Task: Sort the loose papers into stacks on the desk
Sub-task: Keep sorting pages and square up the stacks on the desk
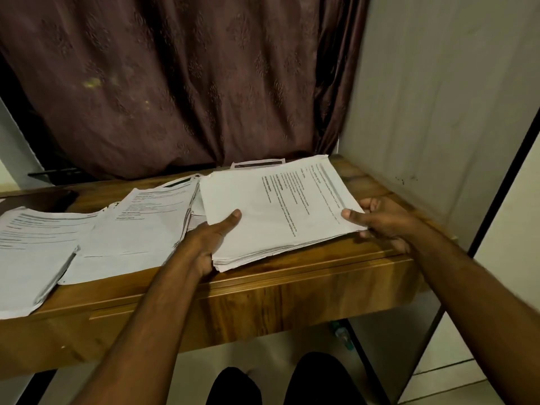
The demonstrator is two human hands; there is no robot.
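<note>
Stack (277, 209) – between both hands | thumbs on top – desk (263, 290)

We see a warm brown wood-grain worktop (292, 290) with streaked figure. On it lie white paper sheets (271, 211) printed with black text lines. Behind the worktop hangs a dark maroon-brown curtain (175, 83) with a faint repeated leaf motif. Right of the worktop stands a pale cream wall panel (438, 97).

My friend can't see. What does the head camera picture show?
Two hands, left hand and right hand, grip a thick paper stack at its sides on a wooden desk. More papers lie to its left, before a dark curtain.
</note>
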